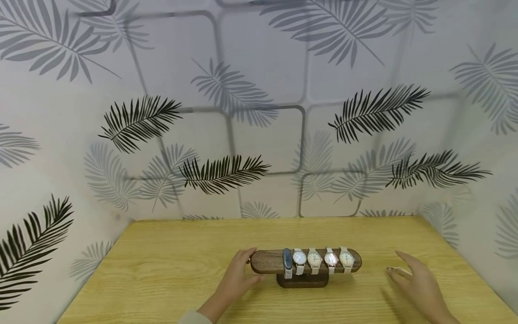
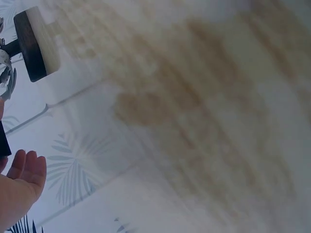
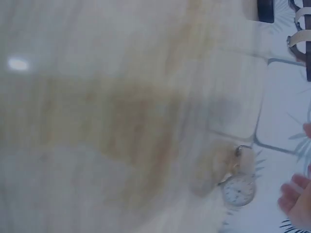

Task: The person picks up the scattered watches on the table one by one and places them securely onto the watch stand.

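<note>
A dark wooden watch stand [image 1: 267, 261], a rounded bar on a small base, stands on the table. Several watches with pale straps and round dials, among them a watch [image 1: 299, 258], are strapped along it beside a dark-faced fitness band [image 1: 288, 259]. My left hand [image 1: 234, 274] holds the bar's bare left end, fingers at its far edge and thumb at the near side. Right of the stand, my right hand [image 1: 421, 283] has its fingers spread apart. Close by these fingers, a watch [image 3: 239, 189] with a white round dial rests on the table, mostly hidden in the head view.
The wood-grain table [image 1: 174, 261] runs back to a wall [image 1: 263, 198] with a leaf pattern. Similar side walls close it in at left and right. The stand's base [image 2: 36, 48] shows at the upper left of the left wrist view.
</note>
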`<action>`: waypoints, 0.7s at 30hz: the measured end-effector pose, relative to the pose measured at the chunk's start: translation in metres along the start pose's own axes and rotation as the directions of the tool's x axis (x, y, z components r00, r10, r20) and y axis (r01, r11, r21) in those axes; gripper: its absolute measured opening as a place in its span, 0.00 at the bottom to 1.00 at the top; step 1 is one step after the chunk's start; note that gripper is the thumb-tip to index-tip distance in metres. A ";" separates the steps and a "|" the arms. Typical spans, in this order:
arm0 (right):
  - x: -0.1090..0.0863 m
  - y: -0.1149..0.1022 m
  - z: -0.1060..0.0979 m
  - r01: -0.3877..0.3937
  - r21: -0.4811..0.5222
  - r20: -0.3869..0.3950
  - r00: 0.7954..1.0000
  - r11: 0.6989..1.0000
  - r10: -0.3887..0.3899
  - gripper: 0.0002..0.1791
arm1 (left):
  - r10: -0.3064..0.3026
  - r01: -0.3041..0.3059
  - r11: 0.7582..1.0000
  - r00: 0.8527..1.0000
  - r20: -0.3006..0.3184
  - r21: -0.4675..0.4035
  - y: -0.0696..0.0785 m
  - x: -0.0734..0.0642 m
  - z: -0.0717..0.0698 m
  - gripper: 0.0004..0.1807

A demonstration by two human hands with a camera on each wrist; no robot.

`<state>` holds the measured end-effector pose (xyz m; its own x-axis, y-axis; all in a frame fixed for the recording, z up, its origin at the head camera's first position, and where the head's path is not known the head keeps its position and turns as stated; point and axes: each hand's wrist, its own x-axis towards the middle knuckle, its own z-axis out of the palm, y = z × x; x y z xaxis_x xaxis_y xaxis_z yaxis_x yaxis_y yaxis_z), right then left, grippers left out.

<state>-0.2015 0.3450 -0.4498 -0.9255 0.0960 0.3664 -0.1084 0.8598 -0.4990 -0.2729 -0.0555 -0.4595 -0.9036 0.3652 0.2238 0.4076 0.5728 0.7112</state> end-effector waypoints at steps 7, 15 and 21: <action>-0.004 0.037 -0.008 -0.294 -0.088 0.224 0.925 0.952 0.307 0.46 | -0.093 0.095 0.994 0.995 0.043 -0.044 -0.001 -0.007 -0.001 0.27; -0.005 0.042 0.003 -0.315 -0.067 0.224 0.920 0.947 0.322 0.40 | -0.177 0.197 0.972 0.973 0.148 -0.127 0.002 -0.013 0.005 0.20; -0.005 0.036 0.008 -0.312 -0.079 0.140 0.937 0.947 0.320 0.33 | -0.127 0.155 0.973 0.977 0.169 -0.168 0.010 -0.016 0.013 0.18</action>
<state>-0.2043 0.3714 -0.4759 -0.9526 0.2951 0.0735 0.2147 0.8237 -0.5248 -0.2523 -0.0463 -0.4646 -0.9129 0.4080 0.0161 0.2343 0.4911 0.8390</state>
